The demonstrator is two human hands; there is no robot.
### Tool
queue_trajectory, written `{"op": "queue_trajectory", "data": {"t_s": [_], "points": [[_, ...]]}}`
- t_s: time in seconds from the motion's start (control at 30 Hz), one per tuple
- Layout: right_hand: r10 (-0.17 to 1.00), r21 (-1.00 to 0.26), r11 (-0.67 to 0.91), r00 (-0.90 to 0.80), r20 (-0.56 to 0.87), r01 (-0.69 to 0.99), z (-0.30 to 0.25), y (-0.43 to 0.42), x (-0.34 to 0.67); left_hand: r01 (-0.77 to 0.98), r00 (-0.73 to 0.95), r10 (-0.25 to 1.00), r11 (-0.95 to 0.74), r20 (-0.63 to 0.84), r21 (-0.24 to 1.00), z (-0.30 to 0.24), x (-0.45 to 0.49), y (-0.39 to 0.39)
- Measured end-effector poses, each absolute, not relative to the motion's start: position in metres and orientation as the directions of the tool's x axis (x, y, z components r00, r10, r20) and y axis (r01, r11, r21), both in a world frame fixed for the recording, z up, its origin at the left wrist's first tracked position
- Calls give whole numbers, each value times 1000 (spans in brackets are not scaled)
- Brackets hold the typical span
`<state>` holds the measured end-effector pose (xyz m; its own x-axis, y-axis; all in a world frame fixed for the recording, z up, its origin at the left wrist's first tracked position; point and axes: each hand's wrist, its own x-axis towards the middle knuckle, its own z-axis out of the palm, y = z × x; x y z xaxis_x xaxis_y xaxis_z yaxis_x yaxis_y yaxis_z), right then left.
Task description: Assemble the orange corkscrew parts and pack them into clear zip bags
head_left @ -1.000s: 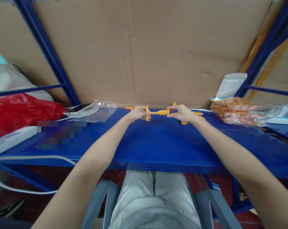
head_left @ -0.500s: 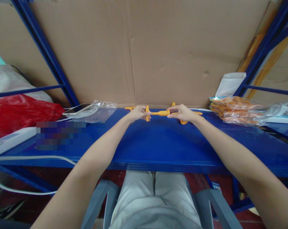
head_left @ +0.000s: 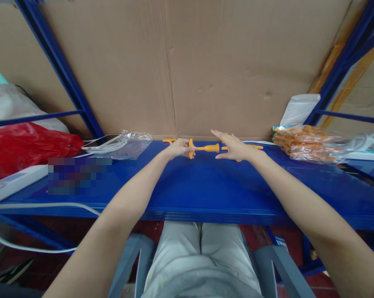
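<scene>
My left hand [head_left: 180,147] is closed round the left end of a yellow plastic rod with a ribbed shaft and a disc flange [head_left: 203,147], held just above the back of the blue shelf [head_left: 205,186]. My right hand [head_left: 232,145] hovers at the rod's right end with fingers spread and nothing in them. More yellow plastic parts [head_left: 250,147] lie on the shelf behind and beside my right hand. Another yellow piece [head_left: 169,140] lies just behind my left hand.
A phone [head_left: 99,141] with a white cable and a clear plastic bag [head_left: 133,143] lie at the left. A red bag [head_left: 22,145] sits further left. A clear bag of orange parts [head_left: 311,142] lies at the right. Cardboard [head_left: 187,62] backs the shelf.
My right hand has let go of the rod's right end and spread its fingers. My left hand keeps its hold on the rod in the same place.
</scene>
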<state>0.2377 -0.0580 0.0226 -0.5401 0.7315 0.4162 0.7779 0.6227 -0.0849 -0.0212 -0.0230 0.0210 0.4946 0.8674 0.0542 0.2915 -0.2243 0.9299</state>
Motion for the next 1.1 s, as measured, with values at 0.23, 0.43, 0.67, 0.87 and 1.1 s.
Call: {"op": "queue_trajectory", "data": {"t_s": [0.23,0.43,0.67,0.87,1.1], "points": [[755,-27,592,-543,368,805,20,-56,232,269,515,855,-223,55,937,18,-20,-20],[757,2,573,-530,382,820,21,-57,232,267,516,855,-225,59,937,15,-19,-17],[769,-11,563,-519,373,826,23,-62,229,305,485,874,-213,41,928,18,-18,-22],[753,-3,578,-532,387,816,20,-60,230,328,469,883,-202,27,923,17,-15,-22],[748,20,577,-538,389,816,19,-60,231,373,418,908,-198,26,907,21,-10,-29]]}}
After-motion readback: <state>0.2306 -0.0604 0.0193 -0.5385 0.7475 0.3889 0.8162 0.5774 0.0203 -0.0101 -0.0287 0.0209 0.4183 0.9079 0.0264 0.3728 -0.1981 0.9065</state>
